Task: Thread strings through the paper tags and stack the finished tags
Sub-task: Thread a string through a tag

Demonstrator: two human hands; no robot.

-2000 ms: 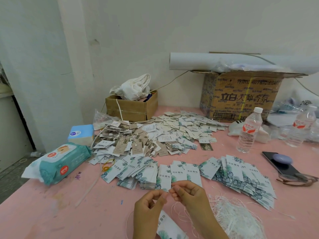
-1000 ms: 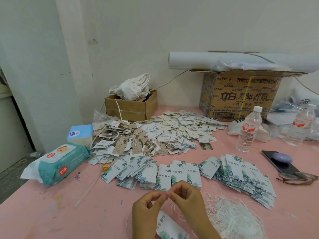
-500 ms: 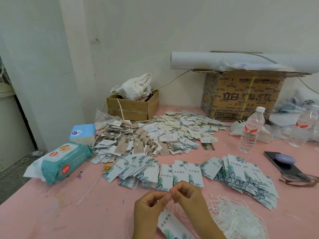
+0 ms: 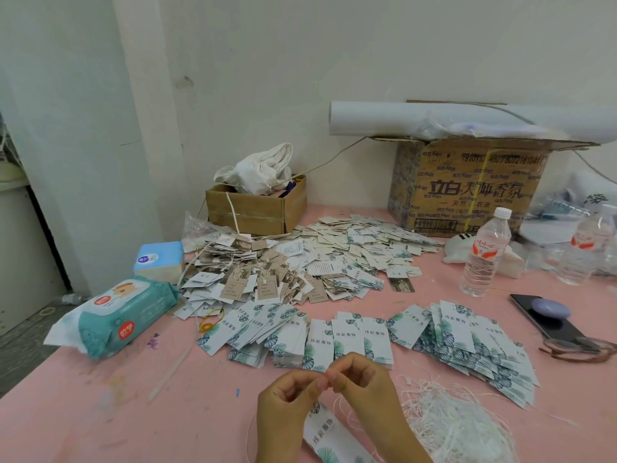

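Head view: both hands worked at the near edge of the pink desk [image 4: 117, 412]. The left hand [image 4: 287, 406] and right hand [image 4: 364, 389] met fingertip to fingertip, each grip closed to a fine pinch of thumb and forefinger on a thin white string [image 4: 337, 407] that looped down from the right hand. Just beneath the hands showed one paper tag [image 4: 329, 436], a long white card with dark printed characters and green leaf motifs at its ends; whether it lay on the desk or hung from the string could not be told. More leaf-print tags [image 4: 347, 339] were fanned in overlapping rows across the desk's middle, just beyond the hands. A loose bundle of white strings [image 4: 450, 426] sat by the near right edge, beside the right wrist. Toward the far edge spread a heap of strung tags [image 4: 267, 282], white and brown mixed.
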